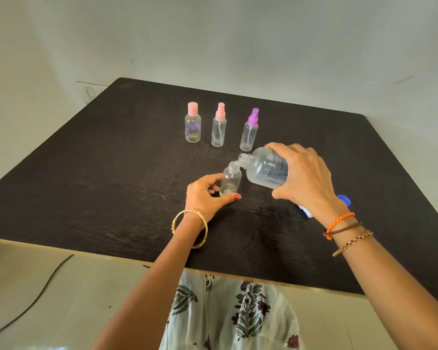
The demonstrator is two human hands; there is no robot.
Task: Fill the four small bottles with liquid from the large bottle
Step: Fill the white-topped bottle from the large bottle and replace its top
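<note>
1. Head view, centre of the frame: the right hand (304, 176) is wrapped over the body of a large clear plastic bottle with a printed label (266, 170), fingers over the top and thumb beneath. The bottle is tipped nearly on its side, its open threaded neck pointing left and slightly down.
2. The large bottle's mouth sits right at the open mouth of a small clear uncapped bottle (231, 178), which stands upright on the dark wooden tabletop (111, 173). Whether the two rims actually touch cannot be told. A little clear liquid seems to lie at the bottom of the small bottle.
3. The left hand (208, 195) holds that small bottle at its base, thumb in front and fingers curled round the left side.
4. Above centre, three more small clear bottles stand upright in a row, well apart from the hands: a rounder bottle with a pink flip cap (193, 123) on the left, a slim bottle with a pink spray top (219, 125) in the middle, and a slim bottle with a purple spray top (250, 130) on the right, nearest the large bottle.
5. Right of centre, just behind the right wrist, a blue cap (344, 200) lies on the table beside a pale, mostly hidden object.
6. A gold bangle (190, 228) circles the left wrist; orange, brown and chain bracelets (344, 229) circle the right.
7. Bottom edge: floral-print white clothing (238, 311); a dark cable (36, 294) crosses the pale floor at lower left.
</note>
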